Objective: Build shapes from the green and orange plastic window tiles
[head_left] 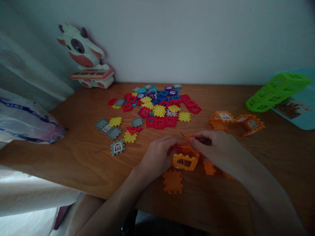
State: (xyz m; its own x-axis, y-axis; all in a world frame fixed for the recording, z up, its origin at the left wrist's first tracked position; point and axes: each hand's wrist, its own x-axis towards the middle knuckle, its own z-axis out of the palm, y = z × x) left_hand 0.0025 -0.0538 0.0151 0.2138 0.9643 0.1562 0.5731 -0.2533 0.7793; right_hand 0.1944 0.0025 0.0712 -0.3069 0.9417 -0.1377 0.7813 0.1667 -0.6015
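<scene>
Between my hands stands a partly joined box of orange interlocking building tiles (185, 162), with a window opening in its near side. My left hand (159, 152) is closed on the box's left side. At the far right corner my right hand (209, 142) pinches an orange tile (190, 140) against the box; whether it is locked in, I cannot tell. A flat orange tile (173, 181) lies in front of the box. Another orange tile (209, 167) sits below my right hand, partly hidden by it. Joined orange pieces with white windows (249, 124) rest beyond my right hand.
A heap of red, yellow, blue and purple tiles (159, 110) covers the table's back middle. Grey tiles (117, 147) lie left of my hands. A cow toy keyboard (92, 75) stands back left, a plastic bag (29, 118) at left, a green tile tower (278, 91) at right.
</scene>
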